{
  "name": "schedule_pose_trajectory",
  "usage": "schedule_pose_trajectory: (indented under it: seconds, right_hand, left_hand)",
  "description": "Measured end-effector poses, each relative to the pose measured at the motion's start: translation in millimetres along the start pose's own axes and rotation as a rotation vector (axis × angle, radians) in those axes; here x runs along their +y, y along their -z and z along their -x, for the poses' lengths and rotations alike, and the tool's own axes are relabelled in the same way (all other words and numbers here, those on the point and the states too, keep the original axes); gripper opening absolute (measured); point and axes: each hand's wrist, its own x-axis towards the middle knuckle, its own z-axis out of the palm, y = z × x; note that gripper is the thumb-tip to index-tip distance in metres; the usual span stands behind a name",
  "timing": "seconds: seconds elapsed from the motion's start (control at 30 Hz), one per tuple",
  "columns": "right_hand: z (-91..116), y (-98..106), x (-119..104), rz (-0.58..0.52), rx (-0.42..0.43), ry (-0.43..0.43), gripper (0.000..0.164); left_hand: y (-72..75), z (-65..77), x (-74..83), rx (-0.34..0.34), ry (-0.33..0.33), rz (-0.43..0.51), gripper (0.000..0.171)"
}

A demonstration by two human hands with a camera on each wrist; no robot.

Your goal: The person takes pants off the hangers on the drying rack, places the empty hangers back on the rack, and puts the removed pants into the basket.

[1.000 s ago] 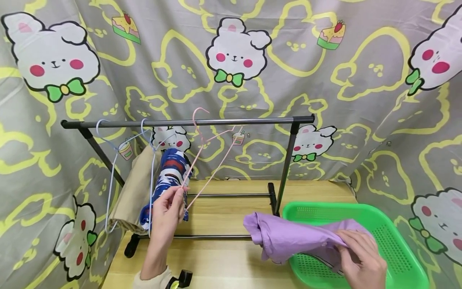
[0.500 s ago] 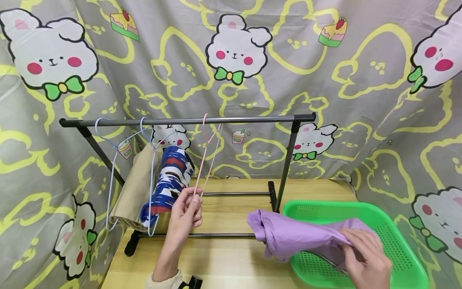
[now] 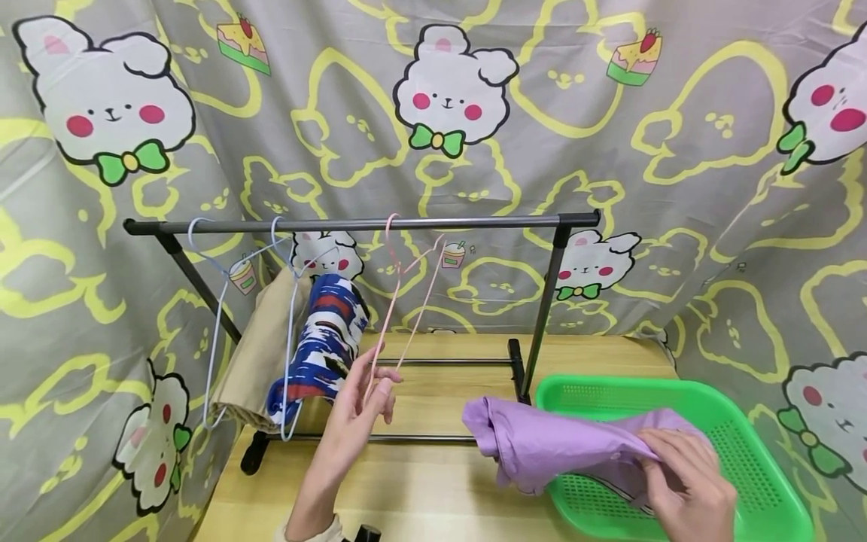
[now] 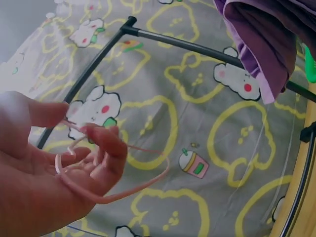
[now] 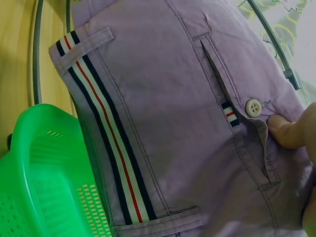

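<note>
A pink clothes hanger is hooked over the rack's dark rail. My left hand is at its lower end; in the left wrist view the hanger passes between thumb and forefinger and loops past the curled fingers. My right hand grips a folded pair of purple trousers, held over the near left side of a green basket. The right wrist view shows the trousers' striped waistband, belt loops and a buttoned pocket, with my thumb beside the button.
Two light-blue hangers hang on the rail's left part, with beige trousers and a blue, white and red patterned garment over them. The rack stands on a wooden table, before a cartoon-print curtain.
The pink hanger's hook has come down onto the rail. My left hand has shifted rightward, and the hanger has turned. My right hand and the purple trousers have hardly moved.
</note>
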Motion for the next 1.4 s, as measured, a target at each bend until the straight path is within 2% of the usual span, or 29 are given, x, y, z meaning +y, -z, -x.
schedule_pose_trajectory:
  seconds: [0.13,0.2,0.27,0.33,0.4,0.47,0.53,0.63,0.7,0.8,0.87,0.93,1.03,1.13,1.27,1.4]
  right_hand:
    - [-3,-2,-5,-0.008,-0.018,0.003,0.025]
    - [-4,-4,-7,-0.01,-0.021,0.004,0.025]
    - [-5,-4,-8,-0.006,-0.025,0.007,0.026]
    - [-5,-5,-8,-0.012,-0.024,0.012,0.028]
    - [-4,-7,-9,-0.02,-0.024,0.017,0.029]
    - [-5,-8,-11,-0.03,-0.029,0.021,0.028]
    - [-8,-10,-15,-0.036,-0.032,0.025,0.026]
    - [-16,-16,-24,-0.042,-0.046,0.036,0.023]
    - [-21,-20,-30,-0.047,-0.056,0.05,0.023]
    - [-26,-26,-39,-0.072,-0.07,0.076,0.021]
    - [-27,-31,-44,-0.083,-0.079,0.093,0.02]
    - [-27,-35,-46,-0.09,-0.086,0.107,0.019]
    - [-26,-41,-48,-0.089,-0.103,0.124,0.019]
    - [-24,-45,-47,-0.076,-0.119,0.137,0.02]
    - [-18,-48,-43,-0.061,-0.155,0.149,0.021]
    - [-13,-48,-39,-0.062,-0.211,0.146,0.021]
  left_hand:
    - [2.3,14.1,8.0,0.115,-0.036,-0.217,0.053]
    - [2.8,21.8,14.3,0.2,-0.08,-0.339,0.054]
    - [2.4,28.4,21.3,0.297,-0.154,-0.438,0.052]
    - [0.7,34.2,28.4,0.368,-0.24,-0.465,0.049]
    - [-2.4,39.3,33.0,0.396,-0.34,-0.45,0.045]
    - [-6.9,42.8,34.9,0.359,-0.436,-0.395,0.043]
    - [-13.6,45.2,33.7,0.283,-0.499,-0.378,0.042]
    - [-27.9,46.2,26.7,0.141,-0.537,-0.392,0.042]
    - [-41.7,47.3,19.7,0.032,-0.5,-0.414,0.046]
    - [-62.7,47.8,6.8,-0.125,-0.421,-0.459,0.062]
    - [-73.5,46.8,-1.4,-0.196,-0.393,-0.546,0.077]
    - [-80.7,43.8,-8.1,-0.224,-0.404,-0.664,0.088]
    - [-87.3,40.0,-15.6,-0.211,-0.433,-0.829,0.097]
    - [-92.2,39.2,-21.6,-0.21,-0.4,-0.92,0.097]
    - [-96.2,38.8,-29.4,-0.214,-0.364,-0.941,0.079]
    - [-94.8,35.9,-35.1,-0.228,-0.346,-0.86,0.062]
